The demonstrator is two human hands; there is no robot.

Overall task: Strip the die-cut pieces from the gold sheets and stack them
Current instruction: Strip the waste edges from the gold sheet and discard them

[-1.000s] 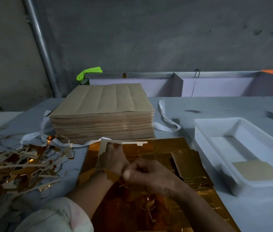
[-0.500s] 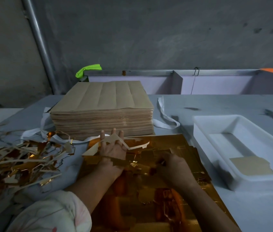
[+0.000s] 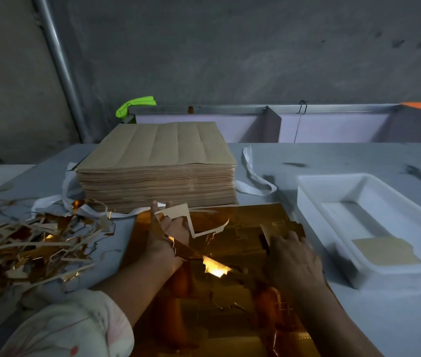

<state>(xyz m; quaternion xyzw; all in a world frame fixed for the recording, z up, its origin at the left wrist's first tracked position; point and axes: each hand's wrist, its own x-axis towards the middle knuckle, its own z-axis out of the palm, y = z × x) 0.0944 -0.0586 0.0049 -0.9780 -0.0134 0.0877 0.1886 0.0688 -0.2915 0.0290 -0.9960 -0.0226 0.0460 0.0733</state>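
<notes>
Working over the gold sheets (image 3: 242, 217), flat on the worktop (image 3: 333, 161) right in front. Lifting the left hand (image 3: 169, 230) above the sheets' far left corner, fingers straight and spread, with a pale waste strip (image 3: 178, 213) looped across them and trailing off right in a curve. Carried there, not clenched. Reaching with the right hand (image 3: 291, 256), palm down, onto a small pile of die-cut pieces (image 3: 281, 229) lying on the sheets near their right edge. Too blurred to tell whether gripping or just pressing. Just behind the sheets, a tall stack of brown sheets (image 3: 157, 173), with a white strap (image 3: 253, 176) curling out beside it. Off to the left, a tangled heap of gold and tan scrap (image 3: 23, 243). Off to the right, just beside the sheets, a white tray (image 3: 315, 215) with one tan cut piece (image 3: 387, 253) flat inside at the near end.
</notes>
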